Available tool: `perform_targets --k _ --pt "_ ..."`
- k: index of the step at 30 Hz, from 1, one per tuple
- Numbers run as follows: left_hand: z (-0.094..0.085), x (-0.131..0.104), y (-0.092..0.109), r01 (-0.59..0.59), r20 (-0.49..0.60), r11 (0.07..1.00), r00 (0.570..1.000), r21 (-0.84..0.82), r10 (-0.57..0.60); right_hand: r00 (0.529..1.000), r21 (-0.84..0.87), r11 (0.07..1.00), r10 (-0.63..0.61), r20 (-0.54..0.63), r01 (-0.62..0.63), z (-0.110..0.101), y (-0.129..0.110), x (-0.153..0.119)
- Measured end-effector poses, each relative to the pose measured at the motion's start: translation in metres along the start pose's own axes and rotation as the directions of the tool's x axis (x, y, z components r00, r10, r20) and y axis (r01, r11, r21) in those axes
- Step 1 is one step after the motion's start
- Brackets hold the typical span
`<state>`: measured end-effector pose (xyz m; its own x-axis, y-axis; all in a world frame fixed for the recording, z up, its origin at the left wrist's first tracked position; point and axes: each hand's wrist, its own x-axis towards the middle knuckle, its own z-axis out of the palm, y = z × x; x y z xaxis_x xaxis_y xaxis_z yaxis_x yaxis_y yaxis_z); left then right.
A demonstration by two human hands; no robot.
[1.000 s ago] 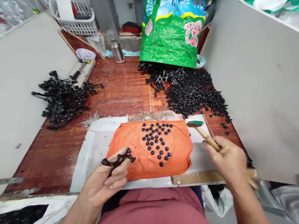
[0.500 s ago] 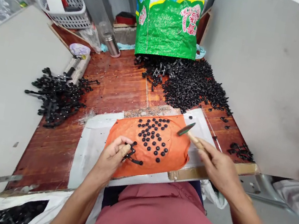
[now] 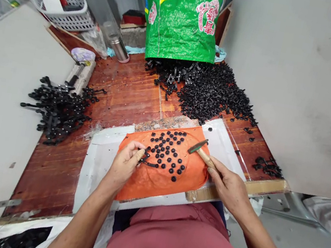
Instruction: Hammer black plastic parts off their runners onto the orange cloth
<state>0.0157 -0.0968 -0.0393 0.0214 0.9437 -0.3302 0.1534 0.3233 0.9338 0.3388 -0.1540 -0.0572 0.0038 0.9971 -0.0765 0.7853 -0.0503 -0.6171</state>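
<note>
Pinched in my left hand (image 3: 126, 163) is a black jointed bracket (image 3: 148, 164), its arms reaching over the left side of an orange cloth (image 3: 138, 185). My right hand (image 3: 228, 186) is wrapped round the wooden handle of a small hammer (image 3: 206, 157). The hammer's head is over the cloth's right part, apart from the bracket; whether it touches the cloth I cannot tell. Several small round black caps (image 3: 167, 148) lie spread on the cloth between my hands.
A heap of small black pieces (image 3: 212, 94) spreads below a green bag (image 3: 182, 37) at the back. More black brackets (image 3: 59, 109) are piled on the left. A steel flask (image 3: 119, 48) and a white basket (image 3: 65, 16) stand at the back left. Grey panels (image 3: 302, 92) flank the table.
My left hand has moved the bracket slightly up, so its lower arm now lies nearer the caps. The hammer has shifted left and lower, and its head has turned.
</note>
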Motion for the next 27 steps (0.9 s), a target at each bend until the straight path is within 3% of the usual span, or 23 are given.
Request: perform_targets --k 9,21,27 --pt "0.000 0.009 -0.012 -0.093 0.001 0.982 0.996 0.164 0.094 0.999 -0.010 1.000 0.024 0.021 -0.024 0.000 -0.002 0.000" --pt "0.002 0.006 -0.006 -0.064 -0.008 0.993 0.998 0.095 0.065 0.999 -0.020 0.999 0.029 0.015 -0.028 -0.001 -0.005 0.000" --pt "0.003 0.007 -0.011 -0.089 -0.010 0.985 0.996 0.146 0.091 1.000 -0.025 1.000 0.005 0.000 -0.005 0.000 -0.003 0.001"
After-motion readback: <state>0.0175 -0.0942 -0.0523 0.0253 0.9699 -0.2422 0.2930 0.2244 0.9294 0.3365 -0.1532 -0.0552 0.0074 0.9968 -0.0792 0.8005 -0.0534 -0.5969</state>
